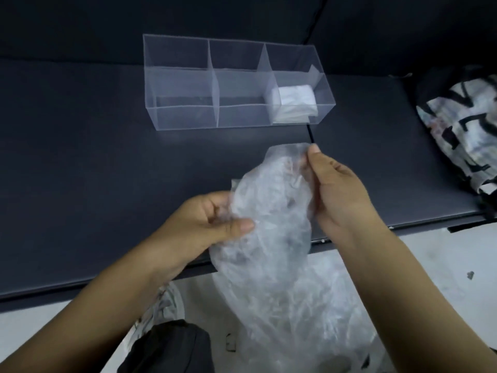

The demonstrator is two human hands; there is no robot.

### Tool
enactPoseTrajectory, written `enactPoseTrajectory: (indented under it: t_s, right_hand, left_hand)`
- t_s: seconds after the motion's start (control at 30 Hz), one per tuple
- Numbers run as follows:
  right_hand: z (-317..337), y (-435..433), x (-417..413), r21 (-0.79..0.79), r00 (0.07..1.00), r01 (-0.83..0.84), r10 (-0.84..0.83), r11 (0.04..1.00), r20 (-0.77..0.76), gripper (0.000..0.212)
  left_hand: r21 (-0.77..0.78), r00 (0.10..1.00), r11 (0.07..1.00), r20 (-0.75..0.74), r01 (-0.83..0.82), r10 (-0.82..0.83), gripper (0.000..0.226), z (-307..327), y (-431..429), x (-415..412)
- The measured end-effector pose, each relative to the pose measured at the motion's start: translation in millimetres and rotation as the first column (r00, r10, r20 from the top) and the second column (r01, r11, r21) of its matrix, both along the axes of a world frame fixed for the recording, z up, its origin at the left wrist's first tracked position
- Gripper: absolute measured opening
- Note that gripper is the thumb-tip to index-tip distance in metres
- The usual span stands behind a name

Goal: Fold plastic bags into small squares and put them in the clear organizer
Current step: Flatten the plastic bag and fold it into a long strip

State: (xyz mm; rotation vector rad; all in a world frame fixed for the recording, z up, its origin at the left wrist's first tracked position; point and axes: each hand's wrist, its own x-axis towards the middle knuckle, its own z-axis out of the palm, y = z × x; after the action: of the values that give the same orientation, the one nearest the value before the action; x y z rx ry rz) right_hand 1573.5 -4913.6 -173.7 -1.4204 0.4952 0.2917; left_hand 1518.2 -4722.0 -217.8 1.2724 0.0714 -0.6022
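A crumpled translucent plastic bag [271,232] hangs in the air over the front edge of the dark table [94,170]. My left hand [204,222] grips its left side, thumb on top. My right hand [336,192] pinches the bag's upper right edge between thumb and fingers. The clear organizer [188,84] stands at the back of the table, divided into several compartments. A folded white bag [294,102] lies in its front right compartment.
A black-and-white patterned bag [462,135] lies at the table's right end. Below the table edge are a light floor [443,265], a dark item [172,348] and more pale plastic. A dark wall rises behind the organizer.
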Motion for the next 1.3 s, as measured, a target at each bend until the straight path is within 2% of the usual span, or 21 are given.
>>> enactPoseTrajectory:
  t_s: [0.07,0.17,0.23,0.27,0.33,0.37,0.43,0.5,0.53,0.6,0.7,0.77,0.83,0.9,0.93,1.0,1.07,1.13,1.2,1.3]
  right_hand:
    - [-13.9,-3.1,17.7,-0.072,1.000,0.019,-0.021,0.997,-0.020,0.032]
    - [-34.9,-16.9,33.4,-0.327,0.999,0.048,-0.052,0.944,-0.003,0.023]
    - [-42.3,-24.3,31.4,-0.510,0.993,0.097,-0.048,0.855,0.109,0.009]
    - [-42.0,-25.1,25.5,-0.577,0.981,0.120,-0.008,0.808,0.193,0.013]
    - [-37.0,-20.0,9.0,-0.654,0.902,0.061,0.239,0.754,0.359,0.031]
    - [-32.3,-12.7,0.6,-0.689,0.824,-0.044,0.416,0.723,0.384,0.041]
    - [-26.5,6.7,-12.1,-0.758,0.664,-0.287,0.692,0.586,0.284,0.059]
    - [-30.1,22.8,-16.1,-0.808,0.593,-0.360,0.783,0.467,0.188,0.053]
    - [-32.4,28.6,-15.8,-0.814,0.607,-0.352,0.775,0.462,0.178,0.038]
    - [-34.6,33.5,-10.6,-0.758,0.672,-0.329,0.703,0.564,0.232,0.007]
    - [-33.9,21.3,-1.9,-0.460,0.806,-0.248,0.445,0.852,0.390,0.013]
    - [-32.9,9.5,2.5,-0.331,0.866,-0.131,0.271,0.934,0.421,0.015]
    - [-34.1,2.2,3.6,-0.318,0.890,-0.063,0.198,0.946,0.411,0.015]
    - [-33.9,0.4,2.6,-0.308,0.895,-0.058,0.186,0.950,0.405,0.015]
    - [-33.6,0.8,1.7,-0.298,0.893,-0.067,0.190,0.952,0.407,0.015]
    - [-32.6,2.5,0.5,-0.291,0.885,-0.087,0.208,0.953,0.417,0.015]
    - [-32.6,3.9,-0.3,-0.290,0.879,-0.102,0.223,0.951,0.421,0.015]
    - [-33.3,4.7,-1.4,-0.288,0.879,-0.116,0.233,0.951,0.417,0.016]
    - [-34.6,3.8,-2.2,-0.278,0.883,-0.120,0.231,0.953,0.409,0.016]
    - [-36.4,1.1,-3.3,-0.282,0.898,-0.095,0.205,0.955,0.389,0.017]
  left_hand:
    - [0.076,0.988,0.985,-0.014,-0.154,0.156,0.036,-9.3,13.6,3.4]
    - [0.133,0.924,0.917,-0.020,-0.375,0.381,0.024,-17.0,27.8,5.9]
    - [0.149,0.886,0.881,-0.052,-0.450,0.461,0.022,-18.2,30.0,5.2]
    - [0.152,0.878,0.875,-0.066,-0.460,0.473,0.023,-19.2,30.0,3.9]
    - [0.155,0.877,0.874,-0.074,-0.460,0.475,0.022,-19.6,29.0,2.5]
    - [0.159,0.881,0.877,-0.069,-0.453,0.467,0.021,-19.0,28.9,2.3]
    - [0.166,0.899,0.891,-0.042,-0.423,0.435,0.020,-17.2,29.0,2.6]
    - [0.168,0.913,0.902,-0.020,-0.398,0.406,0.022,-15.3,28.2,2.8]
    - [0.157,0.913,0.903,-0.021,-0.400,0.408,0.023,-14.4,27.8,2.7]
    - [0.129,0.893,0.887,-0.028,-0.443,0.450,0.024,-13.2,27.9,2.9]
    - [0.144,0.805,0.800,-0.040,-0.582,0.592,0.024,-15.6,37.6,5.2]
    - [0.223,0.725,0.709,-0.015,-0.669,0.688,0.020,-20.2,47.1,7.1]
    - [0.352,0.676,0.610,0.095,-0.710,0.731,0.017,-25.0,54.7,7.5]
    - [0.459,0.696,0.540,0.304,-0.705,0.650,0.026,-26.0,61.0,5.7]
    - [0.468,0.720,0.550,0.398,-0.692,0.568,0.036,-23.0,63.6,5.0]
    - [0.458,0.772,0.641,0.512,-0.616,0.376,0.047,-14.1,65.4,8.5]
    - [0.506,0.818,0.698,0.537,-0.507,0.205,0.049,-7.8,59.7,14.8]
    - [0.543,0.871,0.739,0.475,-0.400,0.123,0.054,-8.5,51.3,20.8]
    - [0.564,0.909,0.755,0.405,-0.334,0.100,0.050,-14.9,43.9,24.1]
    - [0.542,0.910,0.759,0.382,-0.360,0.158,0.024,-18.4,43.4,21.6]
